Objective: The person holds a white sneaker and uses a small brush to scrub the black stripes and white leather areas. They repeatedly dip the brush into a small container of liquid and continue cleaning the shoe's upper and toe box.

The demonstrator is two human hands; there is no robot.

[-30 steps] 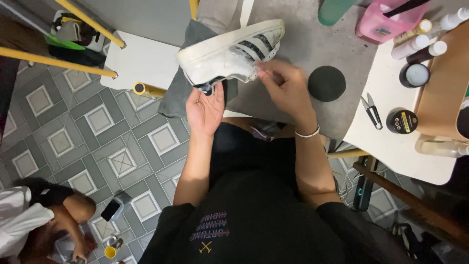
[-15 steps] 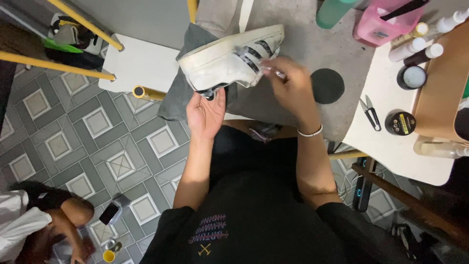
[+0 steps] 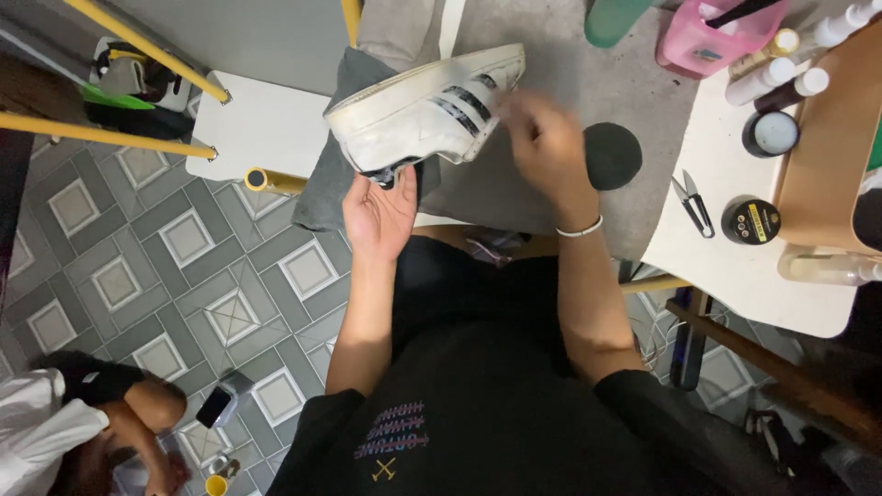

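A white sneaker [image 3: 413, 115] with black side stripes is held up in front of me, its sole turned away to the upper left. My left hand [image 3: 381, 216] grips it from below at the heel opening, palm toward me. At the striped side near the sneaker's front is my right hand [image 3: 542, 142], fingers bunched and blurred by motion. Whether it holds anything cannot be made out. A thin white bracelet circles my right wrist. A grey cloth [image 3: 326, 188] lies under the sneaker over my lap.
A white table [image 3: 735, 243] at the right carries small scissors [image 3: 691, 202], a black tin [image 3: 751, 220], a pink container [image 3: 707, 41] and several bottles [image 3: 781, 73]. A black round pad [image 3: 613, 154] lies nearby. A white stool [image 3: 248, 129] and yellow tubes stand left. Another person [image 3: 73, 427] crouches at the bottom left.
My right hand has shifted back and forth a little along the sneaker's striped side. The left hand and the sneaker stay almost in place.
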